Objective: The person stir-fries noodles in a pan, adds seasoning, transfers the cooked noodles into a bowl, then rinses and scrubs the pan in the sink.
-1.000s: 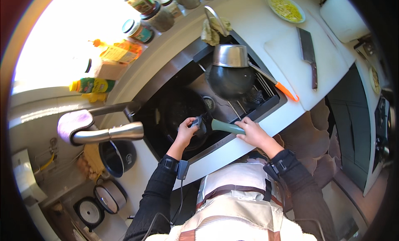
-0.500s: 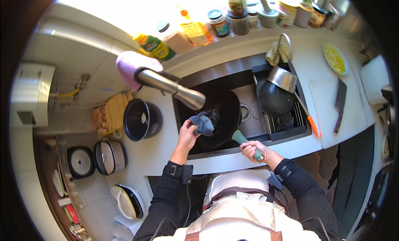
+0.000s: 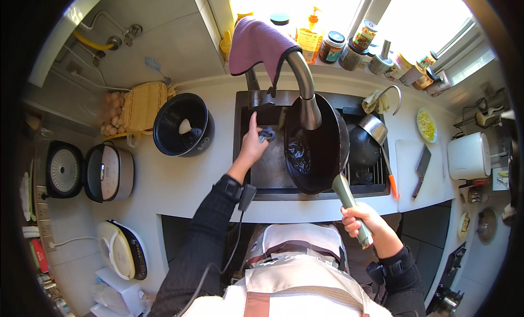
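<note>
My right hand (image 3: 357, 218) is wrapped round the green handle (image 3: 344, 191) of a dark wok (image 3: 322, 178). The wok sits tilted over the sink (image 3: 267, 175), with a little water glinting inside it. At the sink's left side, my left hand (image 3: 252, 146) holds a bunched grey-blue cloth (image 3: 266, 134), its index finger pointing toward the base of the tap. The steel tap (image 3: 307, 87) arches over the wok, and a purple cloth (image 3: 259, 46) is draped across it. I cannot make out running water at the spout.
Right of the wok, a black pan (image 3: 364, 147) and a steel ladle (image 3: 373, 128) with an orange-tipped handle rest on a rack. Farther right are a cleaver (image 3: 422, 163) and a cutting board (image 3: 406, 153). A black inner pot (image 3: 183, 126) stands left, bottles and jars (image 3: 332, 46) behind.
My left hand with the cloth has left the wok's inside for the sink's left side. The wok has shifted right and tilted, its handle now nearer me. The view has turned too.
</note>
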The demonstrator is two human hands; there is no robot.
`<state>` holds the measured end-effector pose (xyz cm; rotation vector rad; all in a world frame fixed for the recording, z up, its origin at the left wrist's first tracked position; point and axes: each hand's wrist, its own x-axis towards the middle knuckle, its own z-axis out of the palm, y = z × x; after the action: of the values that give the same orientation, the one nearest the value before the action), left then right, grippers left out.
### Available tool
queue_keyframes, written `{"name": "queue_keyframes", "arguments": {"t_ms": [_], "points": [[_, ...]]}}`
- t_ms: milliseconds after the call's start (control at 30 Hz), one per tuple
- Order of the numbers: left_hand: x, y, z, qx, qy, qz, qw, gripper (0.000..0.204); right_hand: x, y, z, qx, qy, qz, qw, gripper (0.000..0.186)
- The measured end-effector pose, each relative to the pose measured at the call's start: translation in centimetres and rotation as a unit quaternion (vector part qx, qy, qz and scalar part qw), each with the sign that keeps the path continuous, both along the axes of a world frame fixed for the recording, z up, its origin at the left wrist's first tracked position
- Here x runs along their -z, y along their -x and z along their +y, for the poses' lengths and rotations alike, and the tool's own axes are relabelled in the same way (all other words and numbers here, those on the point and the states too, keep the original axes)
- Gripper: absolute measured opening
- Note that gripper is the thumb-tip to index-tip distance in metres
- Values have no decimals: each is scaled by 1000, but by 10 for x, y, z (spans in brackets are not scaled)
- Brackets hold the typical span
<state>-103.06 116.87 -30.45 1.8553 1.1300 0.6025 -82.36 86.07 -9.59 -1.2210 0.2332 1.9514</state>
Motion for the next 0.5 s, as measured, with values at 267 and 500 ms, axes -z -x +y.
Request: {"name": "queue_keyframes", "arguments": {"t_ms": [267,500], "points": [[-16,-50,52,40,-136,4,990,62,-4,49,-44,-20,-71,-250,966,20],[-19,-23,29,54,-128,29,990,67,49,62,-74,28,-91,-304,948,24]]}}
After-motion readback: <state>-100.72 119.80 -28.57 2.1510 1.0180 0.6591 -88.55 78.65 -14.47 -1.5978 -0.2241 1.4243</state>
